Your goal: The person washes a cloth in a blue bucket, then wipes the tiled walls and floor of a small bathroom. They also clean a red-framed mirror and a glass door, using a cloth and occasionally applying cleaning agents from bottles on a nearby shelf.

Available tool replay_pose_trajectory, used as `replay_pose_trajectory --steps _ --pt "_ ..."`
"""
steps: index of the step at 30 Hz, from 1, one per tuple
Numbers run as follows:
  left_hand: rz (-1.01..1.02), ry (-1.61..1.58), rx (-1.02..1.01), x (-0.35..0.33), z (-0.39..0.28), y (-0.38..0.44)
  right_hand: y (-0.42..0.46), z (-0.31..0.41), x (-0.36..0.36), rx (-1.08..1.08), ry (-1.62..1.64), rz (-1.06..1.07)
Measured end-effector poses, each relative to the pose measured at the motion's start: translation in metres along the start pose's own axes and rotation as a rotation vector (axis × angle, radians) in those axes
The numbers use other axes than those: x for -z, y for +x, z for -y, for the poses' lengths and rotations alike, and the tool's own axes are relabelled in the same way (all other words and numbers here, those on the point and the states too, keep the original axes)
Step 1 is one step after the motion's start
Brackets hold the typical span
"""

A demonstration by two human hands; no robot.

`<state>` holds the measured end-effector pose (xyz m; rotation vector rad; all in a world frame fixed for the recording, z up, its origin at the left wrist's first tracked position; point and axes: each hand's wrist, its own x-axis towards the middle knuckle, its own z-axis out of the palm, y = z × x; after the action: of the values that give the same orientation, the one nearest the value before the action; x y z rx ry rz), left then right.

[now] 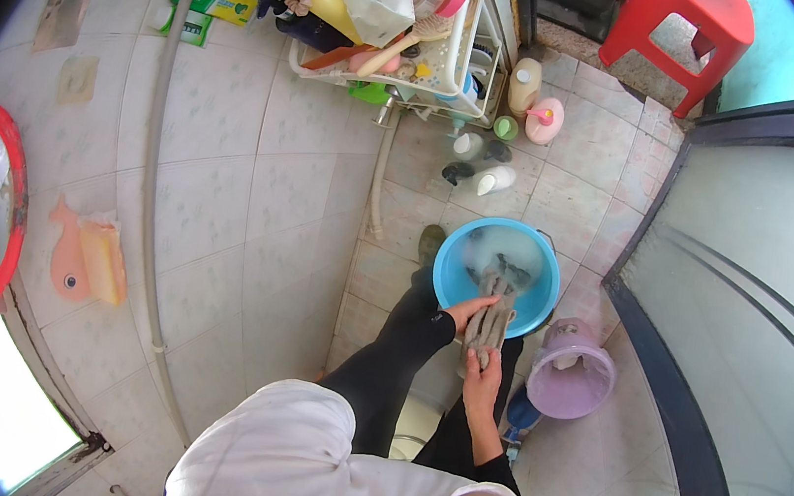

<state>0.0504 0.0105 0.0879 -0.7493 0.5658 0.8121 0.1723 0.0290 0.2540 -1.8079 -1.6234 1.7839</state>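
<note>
A wet grey cloth (487,322) stretches from the blue plastic basin (443,276) over its near rim towards me. Its far end lies in soapy water (509,243) with foam on top, where darker folds show. My left hand (471,312) grips the cloth from the left, just at the rim. Closer to my body, my right hand (482,381) holds the near end of the cloth, thumb on top. Both hands are between my knees, and the fingers under the cloth are hidden.
A lilac bucket (571,388) stands right of the basin. Several bottles (496,180) stand on the tiled floor beyond it, below a white shelf rack (460,40) of toiletries. A frosted door (762,241) borders the right side; a red plastic stool (692,24) is at the far right.
</note>
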Motion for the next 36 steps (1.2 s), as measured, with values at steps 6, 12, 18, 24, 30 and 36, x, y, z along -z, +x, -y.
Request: replay_pose_trajectory --steps 6,12,18,24,30,36 --pt "-0.332 0.097 -0.164 0.008 0.006 0.007 -0.004 0.017 0.057 -0.127 0.237 0.147" --pt "-0.303 0.043 -0.145 0.01 0.012 -0.015 0.094 -0.01 0.099 -0.25 0.95 0.277" --pt "-0.175 -0.017 -0.229 -0.093 0.028 -0.056 0.141 -0.107 0.048 -0.299 0.778 0.119" --pt "0.013 -0.239 -0.246 -0.105 0.046 -0.103 0.107 -0.052 0.01 -0.197 1.568 0.411" --pt "0.005 -0.09 -0.141 -0.094 0.044 -0.111 0.138 -0.03 0.027 -0.252 1.117 0.464" --pt "-0.133 0.665 -0.17 -0.118 0.001 -0.093 0.171 0.0 0.04 -0.206 0.451 0.366"
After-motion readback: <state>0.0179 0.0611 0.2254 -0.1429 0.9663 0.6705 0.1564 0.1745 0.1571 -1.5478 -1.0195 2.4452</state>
